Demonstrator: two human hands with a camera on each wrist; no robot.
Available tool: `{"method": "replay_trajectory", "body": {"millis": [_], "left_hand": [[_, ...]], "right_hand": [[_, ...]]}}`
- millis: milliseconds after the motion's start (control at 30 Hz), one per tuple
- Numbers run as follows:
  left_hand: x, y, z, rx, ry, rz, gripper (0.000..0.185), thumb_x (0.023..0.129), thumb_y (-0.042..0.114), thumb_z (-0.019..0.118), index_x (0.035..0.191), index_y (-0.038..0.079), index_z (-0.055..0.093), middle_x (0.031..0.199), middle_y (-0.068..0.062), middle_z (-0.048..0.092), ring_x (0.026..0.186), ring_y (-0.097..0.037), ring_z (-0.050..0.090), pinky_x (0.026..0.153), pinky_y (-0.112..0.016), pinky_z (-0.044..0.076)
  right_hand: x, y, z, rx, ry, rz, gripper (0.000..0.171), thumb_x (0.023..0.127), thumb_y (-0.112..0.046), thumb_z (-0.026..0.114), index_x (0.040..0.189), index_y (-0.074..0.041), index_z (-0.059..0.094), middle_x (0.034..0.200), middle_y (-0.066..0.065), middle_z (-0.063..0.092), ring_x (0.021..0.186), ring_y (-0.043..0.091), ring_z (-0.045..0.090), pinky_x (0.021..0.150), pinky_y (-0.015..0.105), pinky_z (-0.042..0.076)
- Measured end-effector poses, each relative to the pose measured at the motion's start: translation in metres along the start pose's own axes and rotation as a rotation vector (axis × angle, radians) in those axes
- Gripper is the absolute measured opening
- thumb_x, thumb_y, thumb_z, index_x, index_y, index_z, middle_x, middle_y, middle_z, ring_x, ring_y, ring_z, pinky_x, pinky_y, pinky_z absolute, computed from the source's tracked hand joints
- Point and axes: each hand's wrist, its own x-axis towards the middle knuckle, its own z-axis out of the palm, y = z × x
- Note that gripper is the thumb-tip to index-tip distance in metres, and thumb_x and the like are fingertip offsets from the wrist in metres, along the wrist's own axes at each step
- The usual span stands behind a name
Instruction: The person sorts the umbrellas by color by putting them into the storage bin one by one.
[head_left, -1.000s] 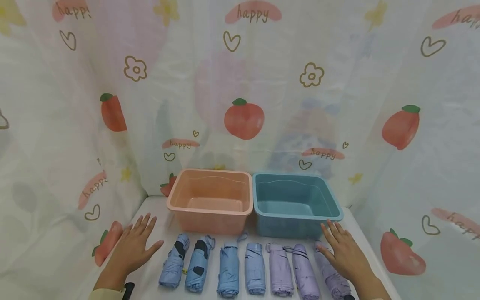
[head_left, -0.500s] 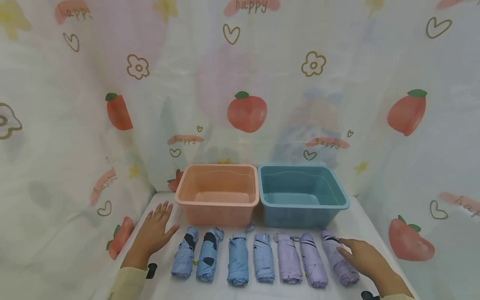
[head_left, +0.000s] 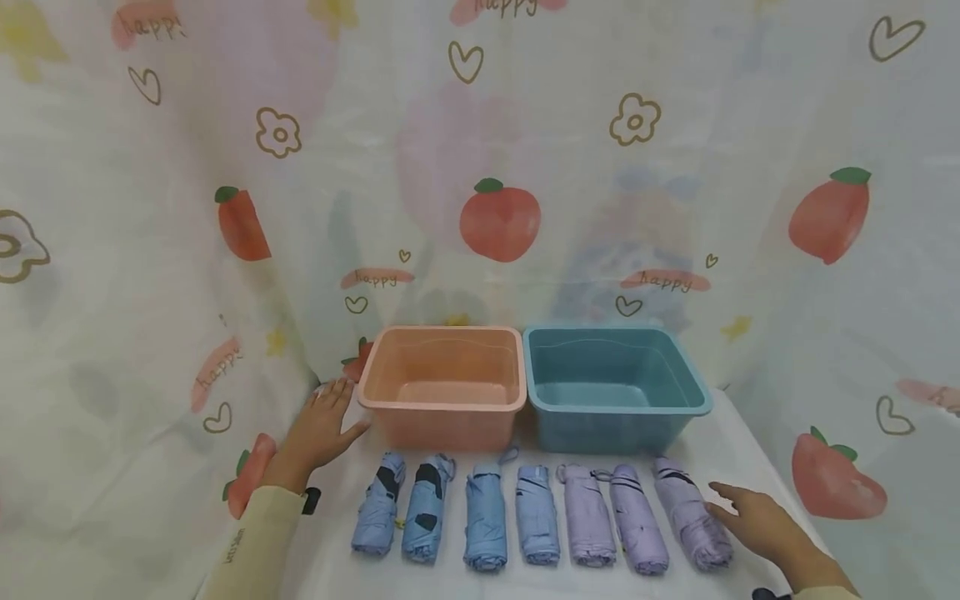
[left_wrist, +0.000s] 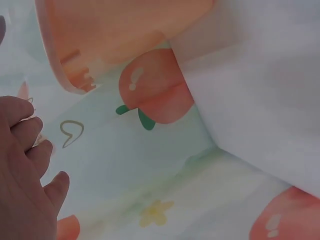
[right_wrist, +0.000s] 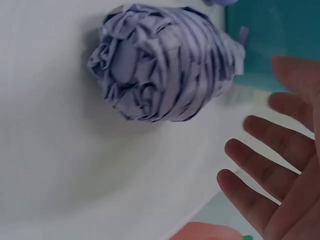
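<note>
Folded umbrellas lie in a row on the white table: several blue ones, such as the leftmost blue umbrella [head_left: 377, 508], and three purple ones on the right. My right hand [head_left: 765, 525] hovers just right of the rightmost purple umbrella [head_left: 693, 517], fingers loosely extended. In the right wrist view a gap shows between that hand [right_wrist: 280, 165] and the purple umbrella's gathered end [right_wrist: 150, 65]. My left hand [head_left: 321, 429], fingers straight and empty, is left of the orange bin [head_left: 442, 425], near the table's back left corner.
The orange bin and a teal bin [head_left: 615, 429] stand side by side behind the umbrellas, both with nothing visible inside. A fruit-patterned curtain [head_left: 495, 150] surrounds the white table [head_left: 742, 450] at the back and sides.
My right hand has come down from above the rightmost purple umbrella to its right side. The left hand has shifted forward, closer to the orange bin. The head view has tilted slightly.
</note>
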Motion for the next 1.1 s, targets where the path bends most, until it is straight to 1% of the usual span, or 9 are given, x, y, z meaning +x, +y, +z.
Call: {"method": "replay_trajectory", "body": {"millis": [100,200,367,500,667,767,900,1000,1100], "left_hand": [[0.013,-0.011,0.000,0.007,-0.012,-0.014,0.090,0.093,0.062,0.048,0.149,-0.007,0.030,0.155,-0.022,0.025,0.143,-0.040,0.020,0.112,-0.059,0.016],[0.027,-0.018,0.001,-0.011,-0.024,-0.027,0.093,0.093,0.067,0.040,0.150,-0.005,0.028,0.157,-0.021,0.023,0.144,-0.038,0.018,0.112,-0.060,0.014],[0.048,-0.014,0.003,-0.053,-0.063,-0.024,0.096,0.092,0.071,0.035,0.150,-0.006,0.026,0.157,-0.020,0.021,0.144,-0.037,0.017,0.113,-0.058,0.012],[0.061,-0.009,0.010,-0.052,-0.077,0.015,0.095,0.093,0.068,0.039,0.148,-0.009,0.028,0.156,-0.023,0.023,0.144,-0.038,0.019,0.113,-0.055,0.016],[0.068,-0.011,0.020,-0.055,-0.108,0.050,0.094,0.094,0.066,0.041,0.149,-0.009,0.025,0.156,-0.023,0.022,0.144,-0.039,0.018,0.114,-0.053,0.016],[0.068,-0.012,0.025,-0.063,-0.131,0.059,0.097,0.093,0.067,0.040,0.150,-0.009,0.022,0.157,-0.023,0.019,0.145,-0.038,0.014,0.114,-0.052,0.015],[0.071,-0.012,0.030,-0.063,-0.133,0.079,0.097,0.093,0.066,0.042,0.149,-0.010,0.021,0.157,-0.024,0.017,0.145,-0.039,0.012,0.114,-0.052,0.015],[0.075,-0.014,0.032,-0.055,-0.131,0.089,0.096,0.094,0.063,0.043,0.149,-0.012,0.020,0.156,-0.027,0.016,0.144,-0.041,0.013,0.114,-0.053,0.014],[0.080,-0.016,0.034,-0.049,-0.122,0.088,0.094,0.095,0.062,0.043,0.148,-0.013,0.021,0.156,-0.028,0.017,0.144,-0.042,0.013,0.114,-0.053,0.013]], "right_hand": [[0.009,0.001,0.006,0.054,0.008,0.007,0.075,0.093,-0.052,0.057,0.138,0.007,0.046,0.126,0.038,0.051,0.105,0.054,0.056,0.080,0.064,0.046],[0.017,0.001,0.014,0.112,0.014,0.008,0.071,0.094,-0.050,0.058,0.138,0.004,0.047,0.129,0.037,0.050,0.105,0.052,0.057,0.082,0.063,0.046],[0.021,0.003,0.023,0.253,-0.018,0.024,0.049,0.096,-0.037,0.060,0.129,-0.001,0.054,0.120,0.033,0.056,0.100,0.048,0.061,0.081,0.059,0.049],[0.023,0.003,0.026,0.382,-0.053,0.042,0.051,0.095,-0.032,0.061,0.134,-0.002,0.047,0.124,0.036,0.051,0.107,0.052,0.055,0.083,0.059,0.048],[0.030,0.005,0.026,0.480,-0.151,0.065,0.068,0.096,-0.032,0.061,0.148,0.001,0.034,0.136,0.042,0.039,0.122,0.059,0.040,0.092,0.063,0.041],[0.034,0.005,0.026,0.503,-0.187,0.082,0.065,0.095,-0.029,0.062,0.146,0.004,0.036,0.126,0.041,0.047,0.104,0.049,0.056,0.083,0.054,0.050],[0.036,0.004,0.026,0.507,-0.201,0.120,0.063,0.092,-0.024,0.066,0.142,0.004,0.041,0.124,0.045,0.044,0.089,0.036,0.059,0.071,0.045,0.054],[0.038,0.006,0.027,0.533,-0.214,0.149,0.064,0.091,-0.023,0.068,0.142,0.003,0.041,0.138,0.046,0.027,0.107,0.049,0.055,0.077,0.054,0.052],[0.040,0.010,0.031,0.618,-0.225,0.147,0.065,0.092,-0.020,0.067,0.144,0.004,0.036,0.141,0.046,0.022,0.104,0.047,0.058,0.077,0.054,0.053]]}}
